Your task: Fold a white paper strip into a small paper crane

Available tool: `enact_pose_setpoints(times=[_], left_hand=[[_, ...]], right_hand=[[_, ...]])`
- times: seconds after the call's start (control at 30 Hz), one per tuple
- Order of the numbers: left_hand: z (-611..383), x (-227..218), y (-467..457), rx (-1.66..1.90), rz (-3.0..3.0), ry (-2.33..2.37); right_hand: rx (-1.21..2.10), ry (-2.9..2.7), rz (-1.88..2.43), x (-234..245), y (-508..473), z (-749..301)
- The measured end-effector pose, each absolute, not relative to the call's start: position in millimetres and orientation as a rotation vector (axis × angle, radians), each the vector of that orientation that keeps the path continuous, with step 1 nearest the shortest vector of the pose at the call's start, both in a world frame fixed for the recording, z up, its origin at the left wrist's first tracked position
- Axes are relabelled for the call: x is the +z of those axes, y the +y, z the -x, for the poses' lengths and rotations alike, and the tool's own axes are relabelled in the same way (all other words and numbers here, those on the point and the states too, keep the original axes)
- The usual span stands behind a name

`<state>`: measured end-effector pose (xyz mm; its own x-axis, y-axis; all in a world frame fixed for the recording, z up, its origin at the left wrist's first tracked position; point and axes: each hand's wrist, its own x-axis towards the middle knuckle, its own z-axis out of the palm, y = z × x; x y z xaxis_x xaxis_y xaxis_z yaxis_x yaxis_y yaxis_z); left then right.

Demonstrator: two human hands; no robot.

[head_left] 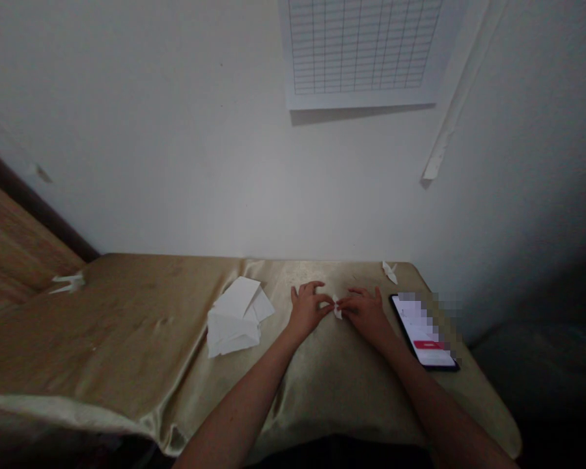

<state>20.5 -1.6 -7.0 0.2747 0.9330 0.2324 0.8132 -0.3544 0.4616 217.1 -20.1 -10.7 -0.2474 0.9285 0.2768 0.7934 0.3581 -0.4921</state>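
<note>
A small piece of folded white paper [338,312] is pinched between my two hands, just above or on the cloth-covered table [342,384]. Thumb and finger of my left hand [308,309] close on its left side, with the other fingers spread. From the right, my right hand [366,311] grips the same paper with its fingertips, which partly hide it. Left of my hands lies a loose stack of white paper sheets [234,319]. Beyond my right hand, near the table's back edge, rests a small folded paper figure [389,272], apparently a bird.
A phone [422,332] with its screen lit lies right of my right forearm. At the far left edge sits another white paper piece [69,282]. The white wall [176,163] rises behind the table, with a printed grid sheet [361,98] on it.
</note>
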Motion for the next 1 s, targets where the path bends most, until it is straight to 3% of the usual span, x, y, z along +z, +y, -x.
enact_pose_setpoints(times=[1.0], left_hand=[[-28.5, -8.7, -2.2, 0.703, -2.208, 1.611]], right_hand=[[0.217, -2.041, 1.553, -25.2, -12.2, -213.3]])
